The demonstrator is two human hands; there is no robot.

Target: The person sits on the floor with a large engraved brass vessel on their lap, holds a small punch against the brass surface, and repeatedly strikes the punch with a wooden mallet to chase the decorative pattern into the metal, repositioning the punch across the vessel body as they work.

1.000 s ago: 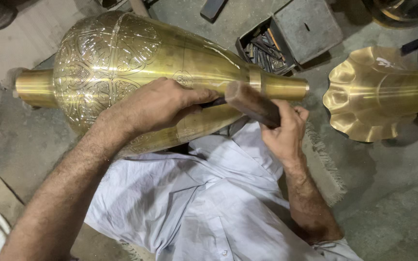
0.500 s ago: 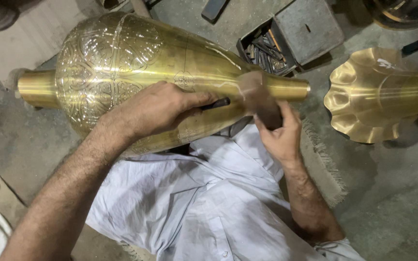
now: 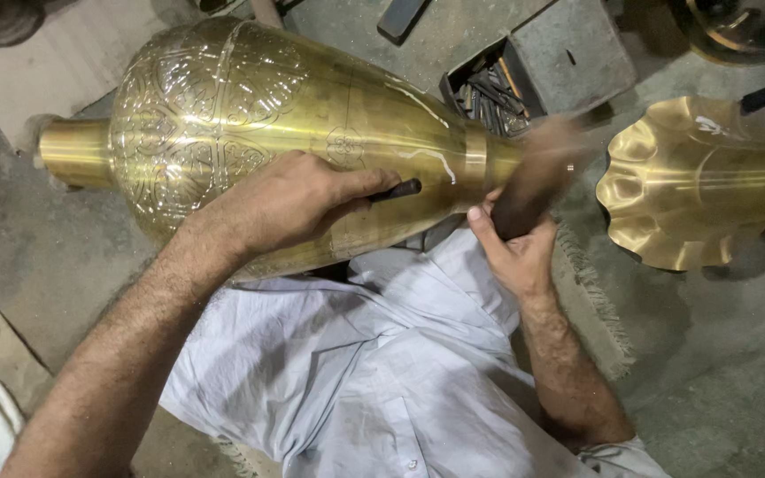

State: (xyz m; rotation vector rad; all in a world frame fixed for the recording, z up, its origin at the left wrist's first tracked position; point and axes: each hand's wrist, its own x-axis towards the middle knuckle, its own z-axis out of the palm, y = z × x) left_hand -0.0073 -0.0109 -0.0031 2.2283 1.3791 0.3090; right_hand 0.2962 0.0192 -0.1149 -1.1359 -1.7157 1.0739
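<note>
A large brass vase [image 3: 250,115] with engraved patterns lies on its side across my lap. My left hand [image 3: 285,204] rests on its belly and is shut on a thin dark chisel [image 3: 397,189] whose tip touches the smooth brass. My right hand [image 3: 511,252] grips a dark wooden mallet [image 3: 537,177], blurred with motion, raised beside the vase's narrow neck to the right of the chisel.
A fluted brass bowl-shaped piece [image 3: 692,181] lies to the right. Behind the vase stands a dark metal box [image 3: 568,53] with several tools in it. A fringed mat [image 3: 599,292] and grey concrete floor surround me; my pale shirt fills the foreground.
The mallet has swung up and to the right, away from the chisel, and is now blurred. My left hand and the chisel have stayed on the vase.
</note>
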